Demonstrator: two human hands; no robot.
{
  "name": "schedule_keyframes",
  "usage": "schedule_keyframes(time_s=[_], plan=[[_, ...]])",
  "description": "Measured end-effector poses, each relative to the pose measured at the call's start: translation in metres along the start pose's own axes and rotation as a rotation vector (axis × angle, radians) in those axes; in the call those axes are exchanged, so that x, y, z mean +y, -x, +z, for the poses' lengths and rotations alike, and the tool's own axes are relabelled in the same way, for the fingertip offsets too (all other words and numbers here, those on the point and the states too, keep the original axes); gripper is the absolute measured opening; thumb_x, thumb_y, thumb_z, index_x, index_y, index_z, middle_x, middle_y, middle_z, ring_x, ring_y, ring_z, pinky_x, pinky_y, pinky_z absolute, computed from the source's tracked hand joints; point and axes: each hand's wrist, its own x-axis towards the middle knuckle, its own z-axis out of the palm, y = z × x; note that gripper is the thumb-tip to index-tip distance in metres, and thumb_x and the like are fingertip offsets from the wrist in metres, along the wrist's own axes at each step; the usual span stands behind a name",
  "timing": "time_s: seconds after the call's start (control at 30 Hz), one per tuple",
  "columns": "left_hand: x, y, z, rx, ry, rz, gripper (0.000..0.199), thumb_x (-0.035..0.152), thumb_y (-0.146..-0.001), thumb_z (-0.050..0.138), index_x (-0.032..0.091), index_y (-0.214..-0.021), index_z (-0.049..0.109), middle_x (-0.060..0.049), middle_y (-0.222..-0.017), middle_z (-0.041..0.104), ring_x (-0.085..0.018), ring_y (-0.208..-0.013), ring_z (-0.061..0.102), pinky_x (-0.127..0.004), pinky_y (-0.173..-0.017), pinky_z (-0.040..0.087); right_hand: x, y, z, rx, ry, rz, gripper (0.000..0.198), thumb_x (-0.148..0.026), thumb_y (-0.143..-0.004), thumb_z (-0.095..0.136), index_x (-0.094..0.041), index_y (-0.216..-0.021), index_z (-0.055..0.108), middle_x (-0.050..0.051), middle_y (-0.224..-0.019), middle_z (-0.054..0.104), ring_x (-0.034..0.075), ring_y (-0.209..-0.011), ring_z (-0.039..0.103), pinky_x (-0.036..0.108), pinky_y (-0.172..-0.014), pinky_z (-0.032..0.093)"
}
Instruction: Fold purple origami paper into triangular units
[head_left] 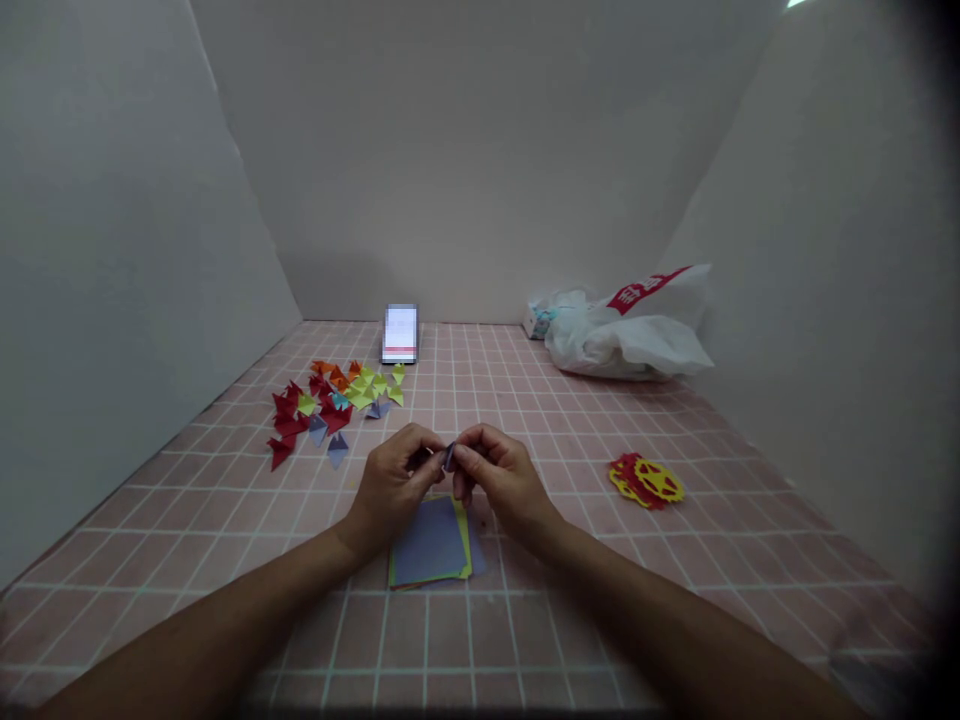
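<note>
Between my two hands is a small folded piece of purple paper point(449, 458), mostly covered by fingers. My left hand point(397, 482) pinches it from the left, thumb against forefinger. From the other side my right hand point(504, 480) grips it the same way, closed at the fingertips. Just below them lies a stack of square paper sheets point(429, 545), a purple sheet on top and yellow-green edges showing beneath. Farther left on the table is a cluster of folded paper pieces point(335, 415) in red, orange, yellow, blue and purple.
A phone point(400, 334) stands upright at the back of the pink checked table point(555, 620). Back right are a white plastic bag point(626, 335) and a small box point(536, 319). Red and yellow cut-out discs point(660, 481) lie at right. Pale walls enclose three sides.
</note>
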Motion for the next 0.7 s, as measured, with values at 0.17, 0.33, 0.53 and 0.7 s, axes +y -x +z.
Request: schedule_keyframes(time_s=[0.17,0.33,0.53,0.7], plan=[[-0.0006,-0.0010,-0.0006,-0.016,-0.007,0.011,0.006,0.022,-0.088,0.063,0.019,-0.083,0.066,-0.002,-0.077,0.061,-0.015,-0.068,0.059,-0.025,-0.063,0.045,-0.0002,-0.0005,-0.0005,0.003,0.004,0.024,0.021,-0.037,-0.086,0.067,-0.019,-0.079,0.059,-0.004,-0.056,0.061,0.009,-0.046,0.057,0.021,-0.046,0.046],[-0.0010,-0.0001,-0.0001,-0.022,-0.055,0.026,0.008,0.021,-0.088,0.063,0.019,-0.080,0.064,-0.002,-0.076,0.060,-0.014,-0.067,0.059,-0.024,-0.062,0.046,0.0012,0.0004,-0.0013,0.019,0.083,-0.006,0.019,-0.035,-0.087,0.064,-0.018,-0.078,0.059,-0.004,-0.055,0.059,0.009,-0.045,0.055,0.021,-0.046,0.045],[-0.0039,-0.0001,0.0004,-0.013,-0.087,0.046,0.007,0.019,-0.087,0.061,0.018,-0.081,0.063,-0.001,-0.075,0.060,-0.013,-0.065,0.060,-0.023,-0.060,0.049,0.0027,-0.0006,-0.0021,0.019,0.095,-0.005,0.016,-0.033,-0.086,0.064,-0.018,-0.080,0.060,-0.005,-0.055,0.059,0.009,-0.045,0.056,0.021,-0.047,0.046],[-0.0061,-0.0004,-0.0002,-0.015,-0.064,0.019,0.007,0.021,-0.088,0.062,0.018,-0.082,0.062,0.000,-0.075,0.062,-0.013,-0.064,0.063,-0.024,-0.059,0.051,0.0037,-0.0022,-0.0019,0.008,0.058,0.001,0.013,-0.030,-0.082,0.067,-0.018,-0.080,0.061,-0.005,-0.056,0.060,0.009,-0.046,0.057,0.021,-0.048,0.047]])
